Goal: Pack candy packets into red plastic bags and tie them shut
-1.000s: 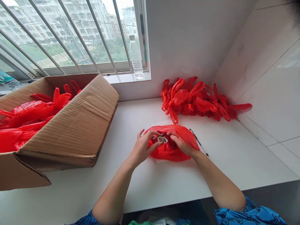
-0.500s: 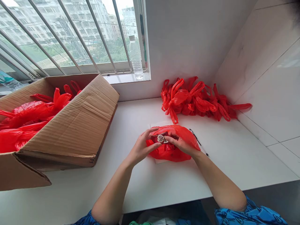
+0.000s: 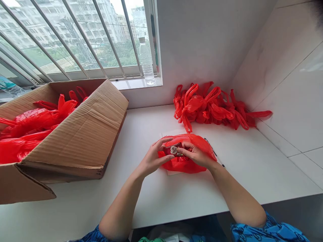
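Observation:
Between my two hands is a small dark red box [image 3: 172,150] with pale lettering and a white patch bearing dark characters. My left hand [image 3: 154,155] has its fingers along the far edge and its thumb along the near edge at the left end. With thumb and fingers, my right hand [image 3: 196,155] grips the right end and hides part of it. Just beneath lies an opened red plastic bag [image 3: 185,167], its mouth spread around my hands. Shiny red contents show inside the bag, too covered to make out.
A pen [image 3: 214,152] and a partly covered pale sheet [image 3: 174,173] lie by the bag. Knotted red bags [image 3: 202,106] are heaped against the wall. At left stands a cardboard box [image 3: 83,134] holding more red bags. A water bottle [image 3: 146,62] stands on the windowsill.
The small dark red box has turned slightly, so more of its lettering shows. My right fingers have curled closer around its right end; my left hand has barely moved.

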`<action>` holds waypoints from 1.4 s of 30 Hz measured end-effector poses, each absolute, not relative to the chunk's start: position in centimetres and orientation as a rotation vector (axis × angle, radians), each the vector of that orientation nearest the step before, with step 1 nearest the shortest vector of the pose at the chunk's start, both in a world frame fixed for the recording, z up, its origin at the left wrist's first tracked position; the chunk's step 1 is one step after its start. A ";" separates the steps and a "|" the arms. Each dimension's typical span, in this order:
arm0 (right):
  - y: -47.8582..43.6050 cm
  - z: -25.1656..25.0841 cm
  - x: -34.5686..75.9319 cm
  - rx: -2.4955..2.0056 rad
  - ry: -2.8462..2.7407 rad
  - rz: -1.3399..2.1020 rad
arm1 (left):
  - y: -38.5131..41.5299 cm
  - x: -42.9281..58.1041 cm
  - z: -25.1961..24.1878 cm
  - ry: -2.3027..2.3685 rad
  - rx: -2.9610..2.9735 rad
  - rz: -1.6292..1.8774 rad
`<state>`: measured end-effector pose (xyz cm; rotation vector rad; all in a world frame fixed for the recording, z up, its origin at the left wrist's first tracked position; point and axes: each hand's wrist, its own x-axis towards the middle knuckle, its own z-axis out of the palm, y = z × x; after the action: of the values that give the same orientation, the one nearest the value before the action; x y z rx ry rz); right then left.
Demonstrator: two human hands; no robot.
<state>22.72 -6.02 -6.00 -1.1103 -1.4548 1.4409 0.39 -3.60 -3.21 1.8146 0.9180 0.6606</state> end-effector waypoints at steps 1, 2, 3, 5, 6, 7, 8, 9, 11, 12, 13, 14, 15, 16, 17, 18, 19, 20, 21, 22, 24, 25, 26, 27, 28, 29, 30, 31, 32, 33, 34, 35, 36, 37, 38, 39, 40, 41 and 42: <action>-6.0 -6.0 22.7 -1.113 -1.466 1.421 | -3.6 0.4 -3.2 0.926 1.838 0.663; -6.0 -6.1 22.6 -1.114 -1.477 1.398 | -3.7 0.3 -3.2 0.942 1.869 0.663; -6.0 -6.2 22.6 -1.116 -1.485 1.377 | -3.7 0.3 -3.2 0.964 1.910 0.663; -6.0 -6.2 22.8 -1.131 -1.486 1.340 | -3.6 0.3 -3.2 1.019 2.004 0.665; -5.9 -6.3 22.9 -1.157 -1.477 1.314 | -3.5 0.3 -3.3 1.051 2.053 0.672; -5.8 -6.3 23.2 -1.199 -1.463 1.277 | -3.4 0.3 -3.4 1.083 2.101 0.679; -5.8 -6.3 23.4 -1.256 -1.444 1.222 | -3.2 0.3 -3.5 1.118 2.147 0.683; -5.7 -6.3 23.7 -1.319 -1.426 1.154 | -3.0 0.2 -3.7 1.152 2.192 0.673; -5.5 -6.4 24.1 -1.420 -1.406 1.019 | -2.8 0.1 -4.2 1.204 2.290 0.619; -5.5 -6.5 24.2 -1.445 -1.408 0.975 | -2.7 0.1 -4.5 1.214 2.342 0.582; -5.5 -6.5 24.2 -1.454 -1.415 0.950 | -2.6 0.1 -4.8 1.219 2.392 0.548; -5.4 -6.6 24.2 -1.453 -1.420 0.938 | -2.6 0.1 -5.0 1.223 2.437 0.521; -5.4 -6.6 24.1 -1.450 -1.418 0.940 | -2.6 0.1 -5.2 1.232 2.475 0.501; -5.4 -6.7 24.1 -1.445 -1.407 0.956 | -2.6 0.2 -5.4 1.248 2.502 0.492; -5.4 -6.6 24.1 -1.435 -1.395 0.988 | -2.7 0.2 -5.5 1.271 2.523 0.490; -5.3 -6.6 24.1 -1.412 -1.385 1.038 | -2.7 0.3 -5.5 1.297 2.538 0.496; -5.3 -6.5 24.1 -1.377 -1.378 1.106 | -2.7 0.3 -5.5 1.321 2.549 0.507; -5.4 -6.5 24.1 -1.334 -1.376 1.182 | -2.8 0.4 -5.5 1.341 2.556 0.519; -5.4 -6.4 24.1 -1.291 -1.379 1.248 | -2.8 0.5 -5.4 1.354 2.560 0.532; -5.4 -6.3 24.1 -1.253 -1.385 1.294 | -2.8 0.5 -5.4 1.356 2.565 0.544; -5.5 -6.2 23.9 -1.195 -1.388 1.329 | -2.9 0.6 -5.3 1.333 2.588 0.575; -5.5 -6.2 23.8 -1.166 -1.386 1.338 | -2.9 0.7 -5.3 1.314 2.608 0.595; -5.6 -6.1 23.7 -1.133 -1.384 1.352 | -2.9 0.8 -5.3 1.292 2.631 0.618; -5.6 -6.0 23.6 -1.098 -1.379 1.372 | -2.9 0.9 -5.3 1.271 2.654 0.643; -5.6 -5.9 23.4 -1.071 -1.375 1.393 | -3.0 0.9 -5.2 1.253 2.670 0.667; -5.7 -5.8 23.3 -1.054 -1.376 1.411 | -3.0 1.0 -5.2 1.244 2.679 0.693; -5.7 -5.7 23.3 -1.047 -1.384 1.422 | -3.0 1.1 -5.1 1.241 2.680 0.718; -5.8 -5.6 23.2 -1.045 -1.393 1.424 | -3.1 1.2 -5.0 1.244 2.675 0.748; -5.8 -5.5 23.2 -1.045 -1.401 1.422 | -3.1 1.2 -4.9 1.247 2.668 0.779; -5.8 -5.4 23.2 -1.048 -1.409 1.423 | -3.1 1.2 -4.8 1.250 2.662 0.808; -5.9 -5.4 23.2 -1.054 -1.417 1.421 | -3.2 1.2 -4.8 1.248 2.660 0.829; -5.9 -5.3 23.3 -1.061 -1.422 1.414 | -3.2 1.2 -4.7 1.243 2.662 0.840; -5.9 -5.3 23.3 -1.068 -1.425 1.406 | -3.2 1.2 -4.7 1.235 2.665 0.842; -5.9 -5.3 23.4 -1.073 -1.425 1.401 | -3.2 1.2 -4.6 1.230 2.667 0.838; -5.9 -5.2 23.4 -1.072 -1.425 1.399 | -3.2 1.2 -4.6 1.228 2.666 0.834; -5.9 -5.2 23.4 -1.066 -1.421 1.400 | -3.2 1.2 -4.7 1.226 2.662 0.833; -5.9 -5.1 23.4 -1.057 -1.415 1.403 | -3.1 1.2 -4.7 1.223 2.658 0.838; -5.9 -5.1 23.4 -1.048 -1.411 1.410 | -3.1 1.2 -4.7 1.218 2.655 0.844; -5.9 -5.1 23.4 -1.042 -1.409 1.414 | -3.1 1.2 -4.7 1.212 2.654 0.850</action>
<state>23.40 -5.95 -5.13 -1.0416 -1.4094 1.4141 1.23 -3.15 -4.72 2.6543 1.2120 0.8501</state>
